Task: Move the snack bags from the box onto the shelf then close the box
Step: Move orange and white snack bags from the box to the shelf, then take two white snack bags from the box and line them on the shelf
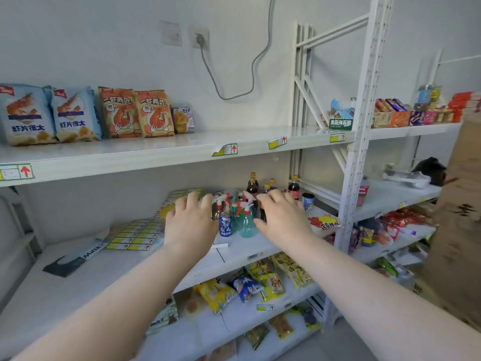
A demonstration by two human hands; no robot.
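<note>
Two blue snack bags (49, 114) and two orange snack bags (135, 113) stand upright in a row at the left of the upper shelf (156, 157). A small yellow packet (183, 118) stands just right of them. Both my hands hover in front of the middle shelf, below that row. My left hand (191, 221) is empty with its fingers spread. My right hand (282, 218) is empty too, fingers apart. A brown cardboard box (460, 212) fills the right edge of view, its top hidden.
Spray bottles (246, 217), a Pepsi can (225, 225) and dark sauce bottles (252, 186) stand on the middle shelf between my hands. A mask box (75, 259) and label sheets (135, 233) lie to the left. Lower shelves hold several snack packs (244, 285). A white upright post (359, 142) divides the shelf bays.
</note>
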